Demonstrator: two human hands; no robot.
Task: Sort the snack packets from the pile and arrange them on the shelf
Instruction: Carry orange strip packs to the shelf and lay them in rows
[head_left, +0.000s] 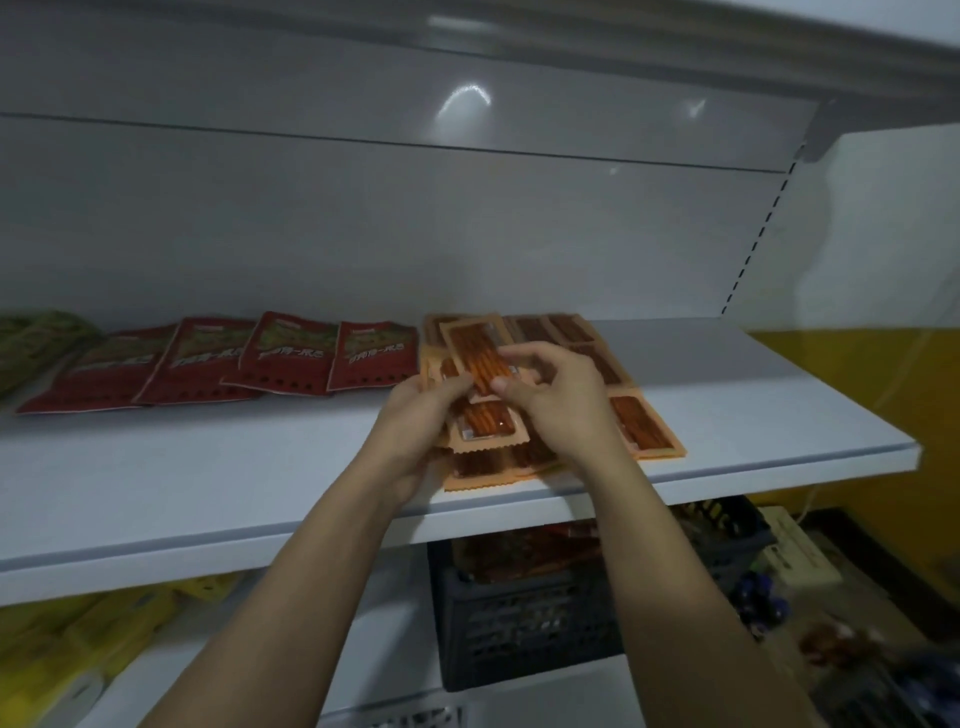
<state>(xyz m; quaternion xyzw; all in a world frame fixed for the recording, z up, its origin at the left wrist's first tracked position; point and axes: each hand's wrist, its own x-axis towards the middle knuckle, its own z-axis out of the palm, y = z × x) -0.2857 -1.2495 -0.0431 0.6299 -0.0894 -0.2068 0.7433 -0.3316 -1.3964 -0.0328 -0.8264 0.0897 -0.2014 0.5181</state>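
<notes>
The left hand (415, 421) and right hand (563, 410) pinch one orange packet (474, 351) between curled fingers (524, 358) above the shelf (208, 467); red packets (291, 356) lie left of them.

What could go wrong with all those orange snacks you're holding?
The orange packets gripped in the left hand look loosely fanned; some might slip past the shelf edge. The tilted top packet pinched by the right hand may land crooked on the laid rows.
</notes>
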